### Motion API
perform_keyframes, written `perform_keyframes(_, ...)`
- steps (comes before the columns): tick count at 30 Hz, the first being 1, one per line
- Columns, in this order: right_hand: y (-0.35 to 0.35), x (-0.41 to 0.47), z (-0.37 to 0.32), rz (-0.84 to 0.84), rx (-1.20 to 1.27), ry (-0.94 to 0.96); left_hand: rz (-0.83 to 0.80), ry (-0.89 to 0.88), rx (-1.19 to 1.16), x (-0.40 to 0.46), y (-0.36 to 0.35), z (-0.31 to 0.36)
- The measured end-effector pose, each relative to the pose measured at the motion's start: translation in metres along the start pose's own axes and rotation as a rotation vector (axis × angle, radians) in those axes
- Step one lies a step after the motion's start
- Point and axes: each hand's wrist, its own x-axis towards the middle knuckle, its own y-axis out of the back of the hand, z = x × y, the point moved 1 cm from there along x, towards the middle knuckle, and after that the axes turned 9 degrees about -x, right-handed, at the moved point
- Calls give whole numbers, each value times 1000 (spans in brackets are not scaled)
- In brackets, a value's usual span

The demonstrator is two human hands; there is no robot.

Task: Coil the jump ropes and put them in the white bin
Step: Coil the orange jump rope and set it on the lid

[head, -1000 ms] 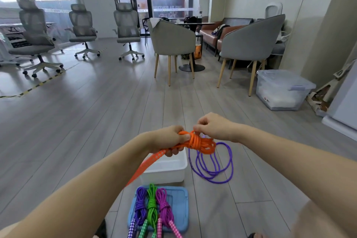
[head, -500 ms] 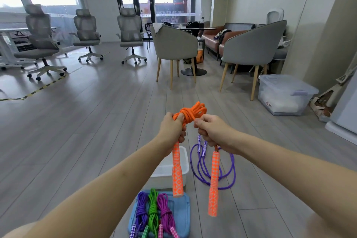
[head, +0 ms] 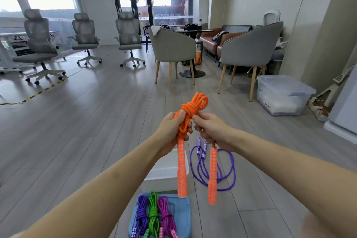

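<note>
Holding the coiled orange jump rope [head: 190,111] up over the white bin [head: 166,168], left hand [head: 173,131] wrapping fingers round the bundle, right hand [head: 210,131] pinching just beside the knot, both handles dangling below, purple rope [head: 228,172] lying loose on the floor.

The orange jump rope [head: 190,111] looks like matt braided cord, its handles smooth and patterned. Beneath it, the white bin [head: 164,170] is smooth plastic on a floor [head: 87,121] of grey wood-look planks with a faint sheen.
</note>
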Motion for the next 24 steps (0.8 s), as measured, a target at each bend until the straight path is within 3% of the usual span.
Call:
perform_keyframes(5, 20, -4, 1, 4, -61, 19, 42, -18, 309, 2, 0, 3)
perform_keyframes(9, 28, -12, -2, 5, -28, 45, 74, -6, 315, 6, -3, 7)
perform_keyframes(18, 39, -28, -11, -70, -11, 174, -197, 32, 314, 0, 8, 24)
perform_keyframes(24, 37, -29, -15, -91, -42, 212, -281, 36, 372, -1, 16, 29)
